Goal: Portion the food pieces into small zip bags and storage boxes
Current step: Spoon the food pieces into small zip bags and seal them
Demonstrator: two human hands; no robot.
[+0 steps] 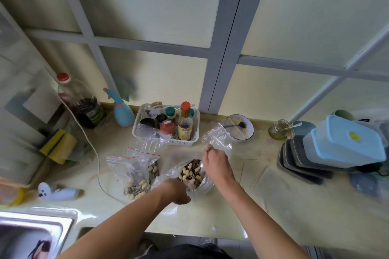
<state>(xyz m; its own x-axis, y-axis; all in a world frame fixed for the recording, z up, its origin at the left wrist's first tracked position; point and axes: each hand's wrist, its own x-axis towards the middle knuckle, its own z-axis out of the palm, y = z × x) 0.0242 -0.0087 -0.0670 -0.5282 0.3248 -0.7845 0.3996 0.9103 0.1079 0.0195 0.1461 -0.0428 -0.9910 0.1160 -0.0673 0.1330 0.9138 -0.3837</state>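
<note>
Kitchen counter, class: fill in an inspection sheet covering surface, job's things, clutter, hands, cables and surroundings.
Surface: pale counter, loose empty zip bags on it.
Job's things: open bag of nuts and seeds; filled zip bag beside it; stacked storage boxes.
Clutter: white basket of bottles, bowl, jar, spray bottle, sponges.
Hands: left hand grips the open bag; right hand pinches its rim.
Cables: white cable crosses counter.
Surroundings: sink, frosted window.

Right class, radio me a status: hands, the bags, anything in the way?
Left hand grips open bag of nuts. Right hand pinches its far edge. Filled bags beside it, left. Basket close behind.
</note>
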